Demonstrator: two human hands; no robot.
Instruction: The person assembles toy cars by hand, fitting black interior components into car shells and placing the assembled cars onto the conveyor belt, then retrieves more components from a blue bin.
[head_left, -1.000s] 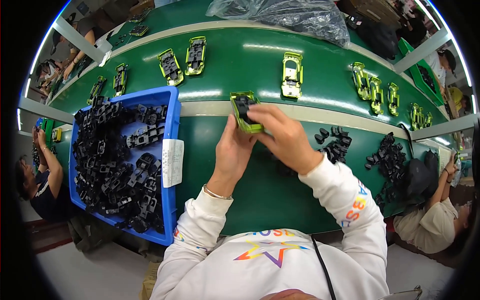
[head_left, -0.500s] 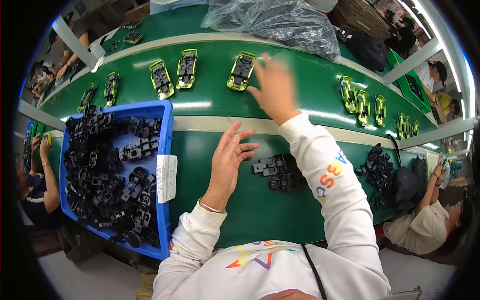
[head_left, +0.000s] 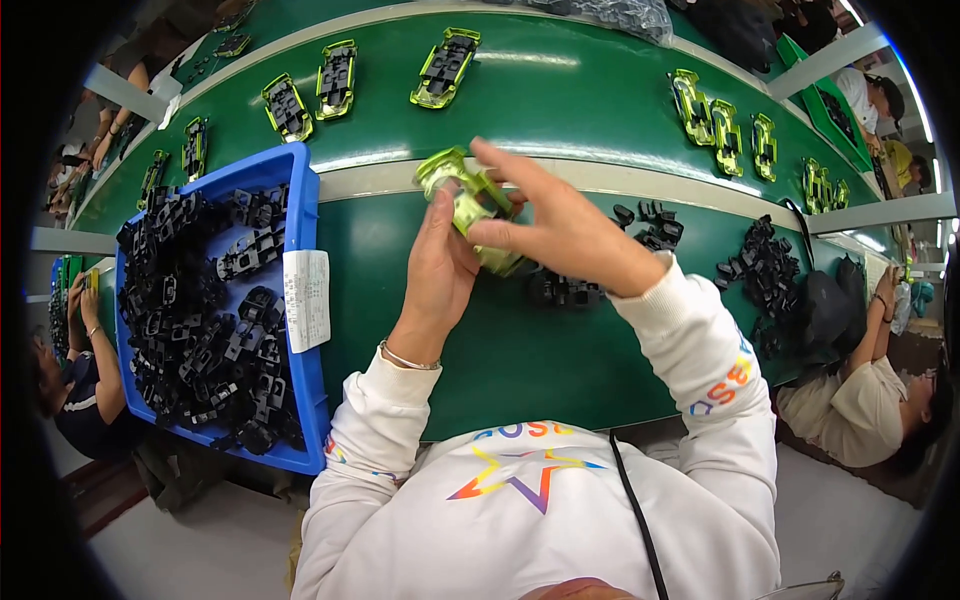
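A yellow-green toy car body [head_left: 468, 196] is held between my two hands above the near table, tilted and slightly blurred. My left hand [head_left: 438, 262] closes on it from the left and below, its thumb against the side. My right hand [head_left: 565, 228] grips it from the right, with thumb and fingers on either side of it. Below my right hand, black plastic chassis parts [head_left: 565, 291] lie on the green table, partly covered by it. A few more black pieces [head_left: 655, 226] sit farther right, beyond my right wrist.
At left stands a blue bin [head_left: 308, 200] heaped with black parts. Across the pale rail [head_left: 620, 178], the green belt carries car bodies with black chassis [head_left: 446, 68] and green bodies [head_left: 728, 138] at right. A black parts pile [head_left: 760, 265] lies at right. Other people sit at both sides.
My right hand has come back from over the belt to my left hand, and both now hold a green car body. The view has shifted, and the belt's car bodies appear higher.
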